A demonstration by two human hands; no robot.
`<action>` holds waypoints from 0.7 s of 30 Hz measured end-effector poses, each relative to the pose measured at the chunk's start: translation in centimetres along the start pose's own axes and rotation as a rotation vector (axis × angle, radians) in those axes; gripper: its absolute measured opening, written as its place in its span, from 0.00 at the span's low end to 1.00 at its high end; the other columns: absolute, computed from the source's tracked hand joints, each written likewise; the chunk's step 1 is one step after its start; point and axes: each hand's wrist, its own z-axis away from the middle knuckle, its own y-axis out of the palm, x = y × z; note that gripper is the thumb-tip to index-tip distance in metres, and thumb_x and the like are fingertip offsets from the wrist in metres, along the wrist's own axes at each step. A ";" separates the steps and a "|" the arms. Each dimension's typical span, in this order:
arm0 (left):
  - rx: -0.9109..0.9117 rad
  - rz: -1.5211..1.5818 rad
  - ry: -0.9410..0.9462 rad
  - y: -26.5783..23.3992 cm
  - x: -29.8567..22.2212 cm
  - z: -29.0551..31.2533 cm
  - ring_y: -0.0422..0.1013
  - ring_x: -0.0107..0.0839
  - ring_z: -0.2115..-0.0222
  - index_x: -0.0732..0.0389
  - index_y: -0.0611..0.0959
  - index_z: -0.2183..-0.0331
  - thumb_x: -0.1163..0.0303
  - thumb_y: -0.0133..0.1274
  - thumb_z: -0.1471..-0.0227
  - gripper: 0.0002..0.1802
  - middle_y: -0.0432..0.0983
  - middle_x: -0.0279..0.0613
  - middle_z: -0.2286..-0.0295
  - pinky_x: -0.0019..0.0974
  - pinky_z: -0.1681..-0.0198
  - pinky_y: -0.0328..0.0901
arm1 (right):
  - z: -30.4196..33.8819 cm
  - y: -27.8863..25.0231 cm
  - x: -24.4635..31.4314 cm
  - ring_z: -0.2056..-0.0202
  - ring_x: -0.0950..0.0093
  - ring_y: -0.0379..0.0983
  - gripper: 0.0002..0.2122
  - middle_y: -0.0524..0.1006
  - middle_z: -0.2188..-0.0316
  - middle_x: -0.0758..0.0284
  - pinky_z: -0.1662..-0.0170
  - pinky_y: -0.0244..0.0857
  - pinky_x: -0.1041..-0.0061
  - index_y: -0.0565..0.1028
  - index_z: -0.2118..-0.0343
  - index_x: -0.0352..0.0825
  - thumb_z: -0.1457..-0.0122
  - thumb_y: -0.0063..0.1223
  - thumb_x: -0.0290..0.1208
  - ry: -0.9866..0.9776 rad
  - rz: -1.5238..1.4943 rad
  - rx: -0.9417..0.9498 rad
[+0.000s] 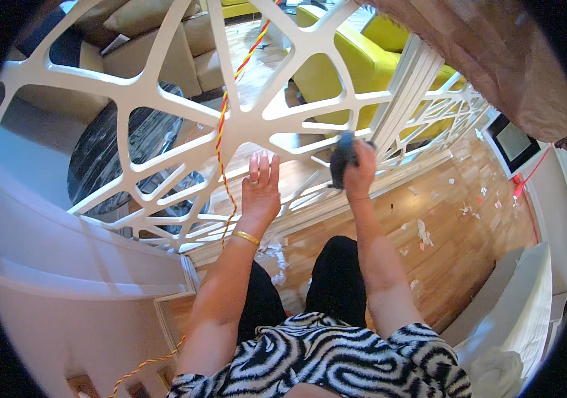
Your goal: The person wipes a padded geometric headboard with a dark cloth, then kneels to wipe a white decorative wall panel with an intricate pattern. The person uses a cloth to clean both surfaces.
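Observation:
A white openwork lattice panel (pixel 238 132) with web-like bars stands in front of me. My left hand (pixel 261 191), with a ring and a gold bracelet, lies against its lower middle, fingers stretched out and holding nothing. To the right, my right hand (pixel 362 169) is closed around a dark blue-grey rounded object (pixel 344 161), held up at the lattice bars. The blur hides what kind of object it is, and I cannot tell whether it touches the bars. A red and yellow twisted cord (pixel 220 132) hangs down the panel just left of my left hand.
Behind the lattice are a round dark marbled table (pixel 101 149), a beige sofa (pixel 157 56) and a yellow armchair (pixel 370 66). Paper scraps (pixel 424 233) litter the wooden floor (pixel 389 265). Brown sheeting (pixel 502 66) hangs at upper right; a framed panel (pixel 512 146) stands below it.

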 end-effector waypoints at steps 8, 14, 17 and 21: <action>0.033 0.035 -0.034 0.6 -0.9 -0.1 0.45 0.54 0.39 0.62 0.59 0.42 0.70 0.60 0.64 0.47 0.50 0.53 0.43 0.49 0.44 0.56 | -1.6 -0.4 -5.7 0.46 0.53 0.64 0.25 0.68 0.47 0.55 0.43 0.59 0.61 0.69 0.50 0.32 0.57 0.48 0.17 -0.032 0.220 0.205; -0.034 0.013 -0.016 0.8 -1.2 -0.4 0.47 0.52 0.39 0.62 0.60 0.41 0.73 0.52 0.59 0.40 0.52 0.52 0.43 0.48 0.52 0.61 | -3.4 0.0 -7.4 0.47 0.62 0.67 0.20 0.73 0.53 0.61 0.47 0.63 0.65 0.73 0.56 0.37 0.56 0.47 0.18 -0.053 0.239 0.150; -0.009 0.015 -0.020 0.7 -1.1 -0.2 0.46 0.53 0.39 0.62 0.61 0.42 0.73 0.53 0.59 0.41 0.51 0.53 0.42 0.48 0.51 0.61 | -4.7 -1.4 -6.2 0.52 0.56 0.69 0.22 0.73 0.56 0.57 0.48 0.63 0.63 0.72 0.55 0.35 0.58 0.51 0.20 0.255 0.080 0.276; -0.042 0.012 -0.017 0.8 -0.4 0.0 0.46 0.54 0.39 0.63 0.60 0.41 0.72 0.54 0.61 0.42 0.51 0.54 0.42 0.49 0.52 0.62 | -9.6 -3.8 -1.5 0.52 0.54 0.67 0.23 0.71 0.54 0.57 0.48 0.63 0.62 0.70 0.53 0.34 0.58 0.52 0.19 0.058 0.149 -0.137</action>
